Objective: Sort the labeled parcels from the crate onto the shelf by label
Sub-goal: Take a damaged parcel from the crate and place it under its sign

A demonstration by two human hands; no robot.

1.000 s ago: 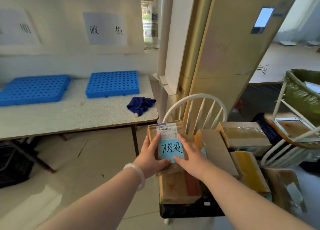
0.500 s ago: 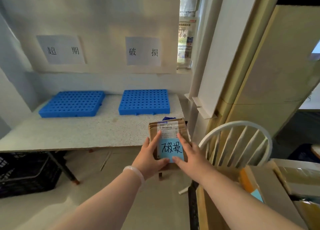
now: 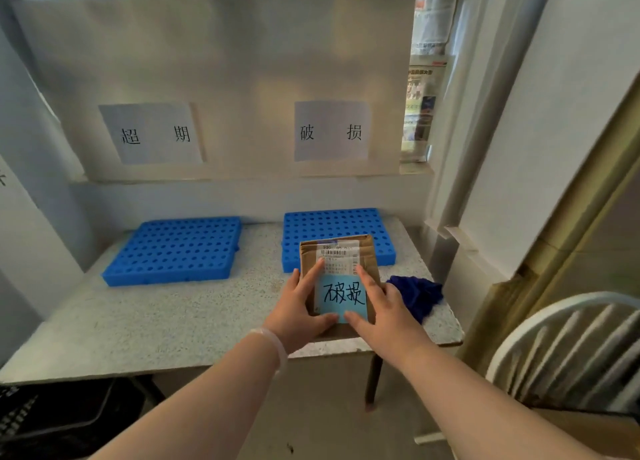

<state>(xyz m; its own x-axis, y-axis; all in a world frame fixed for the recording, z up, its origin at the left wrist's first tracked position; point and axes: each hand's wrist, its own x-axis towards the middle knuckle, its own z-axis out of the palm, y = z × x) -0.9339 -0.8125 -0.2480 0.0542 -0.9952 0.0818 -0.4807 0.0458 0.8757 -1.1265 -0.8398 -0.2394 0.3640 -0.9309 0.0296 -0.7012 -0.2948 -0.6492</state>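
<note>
1. Mostly, the head view shows one parcel (image 3: 337,269), a flat brown cardboard box with a white printed barcode label on its upper part and a light blue paper note (image 3: 343,295) below it, with 破损 handwritten in black.
2. It is held over the front right part of the surface (image 3: 156,321), just before the right blue tray (image 3: 332,224); I cannot tell if it touches the surface.
3. Left hand (image 3: 298,310) and right hand (image 3: 384,310) grip the parcel from both sides, with fingers and thumbs laid on its face.
4. Both trays, the left one (image 3: 176,248) too, are square hard plastic with rows of round holes. The surface is grey and speckled like stone.
5. A crumpled dark blue cloth (image 3: 417,295) lies right of the parcel.
6. Paper signs 超期 (image 3: 152,134) and 破损 (image 3: 330,131) hang above the trays.
7. Compared with half a second ago, the parcel has moved forward, from before the surface's edge to over it, and the grip is unchanged.
</note>
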